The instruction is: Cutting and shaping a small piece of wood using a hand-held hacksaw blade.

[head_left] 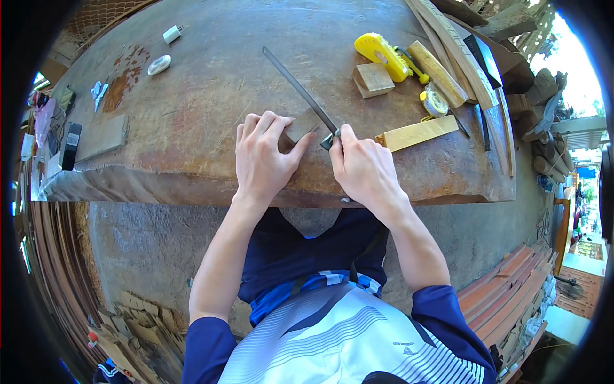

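Observation:
My right hand (364,163) is closed around the near end of a long, narrow, dark metal blade (291,78), which could be a file or a saw blade. Something dark green, perhaps a wrapping, shows at the gripped end. The blade slants away to the far left, crossing over or beside a small wooden block (302,125). My left hand (263,150) grips this block from the left, thumb on its near side and fingers bent at its far side. Whether the blade touches the block, I cannot tell.
The thick wooden table (211,83) carries a yellow plastic tool (378,52), a wooden cube (373,80), a tape measure (435,101) and a pale wood strip (422,133) to the right. A black box (70,146) and a flat board (102,142) lie left. Planks (505,281) are stacked on the floor.

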`<state>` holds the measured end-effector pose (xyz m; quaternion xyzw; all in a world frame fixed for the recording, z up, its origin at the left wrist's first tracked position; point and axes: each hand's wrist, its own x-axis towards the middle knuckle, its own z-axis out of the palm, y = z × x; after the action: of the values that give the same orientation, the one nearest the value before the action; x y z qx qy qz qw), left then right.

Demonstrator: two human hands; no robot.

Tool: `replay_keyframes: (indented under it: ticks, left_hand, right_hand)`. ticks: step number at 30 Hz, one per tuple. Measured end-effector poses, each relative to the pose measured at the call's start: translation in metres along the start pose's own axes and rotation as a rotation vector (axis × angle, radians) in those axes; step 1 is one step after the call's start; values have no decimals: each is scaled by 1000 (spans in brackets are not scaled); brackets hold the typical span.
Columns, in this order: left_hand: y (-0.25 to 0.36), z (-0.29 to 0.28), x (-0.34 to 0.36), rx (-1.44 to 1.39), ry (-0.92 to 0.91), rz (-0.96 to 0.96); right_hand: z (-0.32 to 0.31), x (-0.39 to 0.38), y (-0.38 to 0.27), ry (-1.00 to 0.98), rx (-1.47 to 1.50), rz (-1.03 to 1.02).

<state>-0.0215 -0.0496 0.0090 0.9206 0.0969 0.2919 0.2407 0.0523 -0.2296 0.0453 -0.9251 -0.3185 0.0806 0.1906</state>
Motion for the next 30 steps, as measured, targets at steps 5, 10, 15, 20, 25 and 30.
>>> replay_keyframes:
  ticks: [5,10,15,20,25,30]
  left_hand:
    - [-2,4,0,22,26,21]
    - [3,5,0,77,32,42]
    - [0,1,-2,171,24,81]
    - [-3,6,5,100,14,138]
    - [-11,5,1,93,-11,159]
    - [-11,4,0,131,49,84]
  right_hand:
    - [-7,5,-1,-1,-70,-16]
    - [-5,0,3,-15,-55,-20]
    - [-7,-54,10,-46,-54,39]
    - [-29,-98,21,-101,-43,157]
    - [-2,-27,8,-7,-79,-38]
    - [-3,-55,-1,-56,-29,39]
